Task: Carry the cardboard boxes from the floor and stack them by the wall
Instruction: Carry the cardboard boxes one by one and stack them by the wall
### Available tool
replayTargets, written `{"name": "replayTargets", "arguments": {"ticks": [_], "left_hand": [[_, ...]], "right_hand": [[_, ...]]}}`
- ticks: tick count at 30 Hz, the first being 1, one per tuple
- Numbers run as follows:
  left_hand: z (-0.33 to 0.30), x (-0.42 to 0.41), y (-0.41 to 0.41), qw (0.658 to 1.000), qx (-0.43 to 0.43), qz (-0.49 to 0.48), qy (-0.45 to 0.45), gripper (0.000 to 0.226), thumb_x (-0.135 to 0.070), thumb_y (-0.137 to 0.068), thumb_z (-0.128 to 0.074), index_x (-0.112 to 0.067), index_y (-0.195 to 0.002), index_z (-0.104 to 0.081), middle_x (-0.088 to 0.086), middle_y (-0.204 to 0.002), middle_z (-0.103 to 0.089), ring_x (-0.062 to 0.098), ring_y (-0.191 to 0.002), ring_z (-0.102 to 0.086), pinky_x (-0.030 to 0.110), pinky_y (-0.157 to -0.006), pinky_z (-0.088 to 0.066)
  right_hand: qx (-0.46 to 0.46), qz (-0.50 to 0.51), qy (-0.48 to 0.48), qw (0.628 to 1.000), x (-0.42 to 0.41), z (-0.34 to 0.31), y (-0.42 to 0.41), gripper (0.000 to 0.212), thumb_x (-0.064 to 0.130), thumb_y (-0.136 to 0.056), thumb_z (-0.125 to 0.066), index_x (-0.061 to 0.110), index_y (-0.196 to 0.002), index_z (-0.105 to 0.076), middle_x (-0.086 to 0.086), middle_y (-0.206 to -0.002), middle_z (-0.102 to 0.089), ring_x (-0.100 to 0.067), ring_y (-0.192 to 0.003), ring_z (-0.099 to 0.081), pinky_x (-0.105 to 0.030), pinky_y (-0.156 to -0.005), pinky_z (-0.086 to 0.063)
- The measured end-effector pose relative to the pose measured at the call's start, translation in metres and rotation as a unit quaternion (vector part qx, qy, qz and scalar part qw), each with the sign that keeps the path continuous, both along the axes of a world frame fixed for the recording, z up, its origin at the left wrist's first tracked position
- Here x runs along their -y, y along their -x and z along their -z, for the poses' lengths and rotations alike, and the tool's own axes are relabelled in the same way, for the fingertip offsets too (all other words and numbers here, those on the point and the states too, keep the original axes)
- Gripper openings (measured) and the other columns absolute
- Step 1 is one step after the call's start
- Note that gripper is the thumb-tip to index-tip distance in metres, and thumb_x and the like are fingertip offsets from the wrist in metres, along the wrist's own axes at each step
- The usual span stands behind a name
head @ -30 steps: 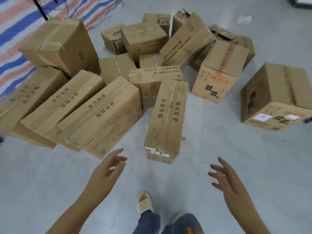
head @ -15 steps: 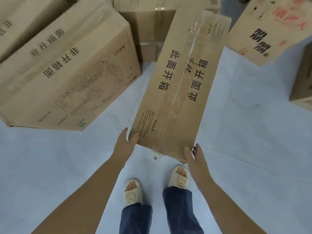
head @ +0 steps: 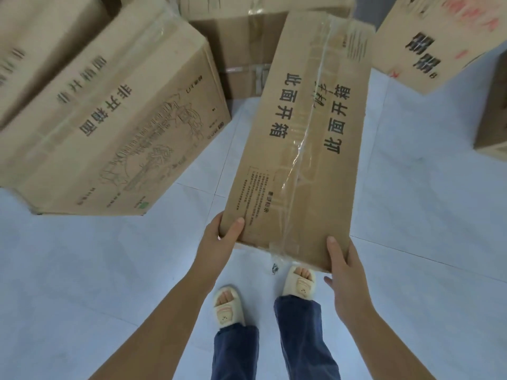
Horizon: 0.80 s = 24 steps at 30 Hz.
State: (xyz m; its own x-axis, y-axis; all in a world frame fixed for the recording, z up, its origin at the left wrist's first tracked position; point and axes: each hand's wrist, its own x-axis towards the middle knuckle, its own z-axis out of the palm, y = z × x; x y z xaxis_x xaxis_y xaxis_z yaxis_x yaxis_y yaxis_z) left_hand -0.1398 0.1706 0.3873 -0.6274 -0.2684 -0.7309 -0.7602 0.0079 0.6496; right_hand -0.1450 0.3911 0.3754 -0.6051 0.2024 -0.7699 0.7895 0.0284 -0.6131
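Pale grey tiled floor (head: 82, 270), thin grout lines, bearing all items. Large cardboard box (head: 115, 127) at left, tilted, top face printed with black Chinese characters and its side with a line drawing of houses and trees; a further box (head: 35, 45) lies against its far side. Long narrow cardboard box (head: 301, 133), centre, taped lengthwise with clear tape, black characters on both sides of the seam, small print panel near its close end; that end sits above the person's feet, while the far end reaches a taped box (head: 241, 50) behind. Box with bold black and red print (head: 439, 37), upper right; edge of another box (head: 491, 133) at far right. Left hand (head: 219, 242) grasps the long box's near left corner, thumb on top. Right hand (head: 345, 272) grasps the near right corner, thumb on top, fingers beneath. Blue trouser legs (head: 299, 338); cream slippers (head: 227, 308).
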Motion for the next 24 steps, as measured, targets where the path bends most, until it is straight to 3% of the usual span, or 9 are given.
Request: {"name": "replayTargets", "arguments": {"ticks": [3, 7, 10, 13, 15, 18, 20, 24], "left_hand": [[-0.051, -0.001, -0.010, 1.000, -0.023, 0.013, -0.004, 0.013, -0.039, -0.096, -0.050, -0.050, -0.100, -0.055, -0.041, -0.089, -0.062, -0.024, -0.087, -0.054, -0.002, -0.064, -0.040], [-0.106, 0.004, -0.019, 0.999, -0.035, 0.022, -0.007, 0.018, -0.049, -0.092, -0.047, -0.046, -0.106, -0.059, -0.032, -0.096, -0.066, -0.019, -0.087, -0.057, 0.008, -0.069, -0.040], [-0.131, 0.010, -0.014, 1.000, -0.004, 0.013, 0.000, 0.042, -0.064, -0.083, -0.046, -0.037, -0.114, -0.057, -0.011, -0.107, -0.066, 0.000, -0.094, -0.062, 0.019, -0.074, -0.045], [-0.145, 0.018, 0.005, 0.998, 0.050, 0.033, 0.019, 0.060, -0.073, -0.080, -0.043, -0.035, -0.126, -0.048, -0.002, -0.122, -0.054, 0.018, -0.111, -0.053, 0.041, -0.094, -0.047], [-0.149, 0.020, 0.021, 0.995, 0.093, 0.029, -0.021, 0.057, -0.074, -0.081, -0.045, -0.038, -0.125, -0.047, -0.005, -0.118, -0.055, 0.018, -0.103, -0.054, 0.043, -0.083, -0.051], [-0.148, 0.023, 0.040, 0.982, 0.119, -0.031, -0.145, 0.050, -0.065, -0.081, -0.058, -0.033, -0.119, -0.058, 0.001, -0.102, -0.072, 0.023, -0.083, -0.071, 0.047, -0.061, -0.057], [-0.143, 0.024, 0.045, 0.978, 0.102, -0.040, -0.175, 0.046, -0.061, -0.081, -0.062, -0.032, -0.117, -0.060, 0.001, -0.097, -0.075, 0.026, -0.085, -0.072, 0.057, -0.062, -0.056], [-0.141, 0.018, 0.039, 0.980, 0.100, -0.054, -0.163, 0.043, -0.056, -0.082, -0.062, -0.029, -0.116, -0.061, 0.004, -0.096, -0.075, 0.029, -0.091, -0.070, 0.062, -0.067, -0.055]], "right_hand": [[-0.005, 0.050, 0.025, 0.998, -0.001, -0.055, -0.010, 0.038, 0.047, -0.092, -0.050, 0.043, -0.130, -0.047, 0.028, -0.109, -0.059, -0.002, -0.100, -0.058, -0.040, -0.087, -0.050], [-0.012, 0.061, 0.023, 0.998, 0.000, -0.112, -0.012, 0.024, 0.048, -0.091, -0.053, 0.048, -0.116, -0.055, 0.032, -0.086, -0.066, 0.002, -0.080, -0.065, -0.038, -0.075, -0.054], [0.002, 0.051, 0.030, 0.998, 0.001, -0.138, -0.004, 0.018, 0.052, -0.089, -0.054, 0.048, -0.106, -0.056, 0.024, -0.081, -0.069, 0.001, -0.072, -0.067, -0.039, -0.067, -0.054], [0.033, 0.025, 0.033, 0.999, 0.004, -0.153, 0.007, 0.033, 0.060, -0.084, -0.056, 0.044, -0.113, -0.053, 0.017, -0.098, -0.063, -0.007, -0.087, -0.063, -0.041, -0.071, -0.057], [0.061, 0.025, 0.055, 0.996, 0.007, -0.158, 0.018, 0.039, 0.062, -0.082, -0.058, 0.042, -0.115, -0.051, 0.013, -0.103, -0.062, -0.012, -0.091, -0.061, -0.049, -0.072, -0.058], [0.095, 0.055, 0.104, 0.989, 0.006, -0.157, 0.033, 0.039, 0.055, -0.081, -0.065, 0.036, -0.113, -0.053, 0.003, -0.106, -0.063, -0.022, -0.094, -0.061, -0.068, -0.070, -0.051], [0.091, 0.068, 0.120, 0.986, 0.006, -0.154, 0.039, 0.038, 0.051, -0.082, -0.066, 0.035, -0.114, -0.054, 0.001, -0.109, -0.063, -0.025, -0.097, -0.060, -0.075, -0.069, -0.045], [0.087, 0.077, 0.121, 0.986, 0.007, -0.154, 0.034, 0.031, 0.046, -0.083, -0.067, 0.036, -0.111, -0.056, 0.000, -0.108, -0.065, -0.025, -0.095, -0.062, -0.072, -0.068, -0.048]]}}
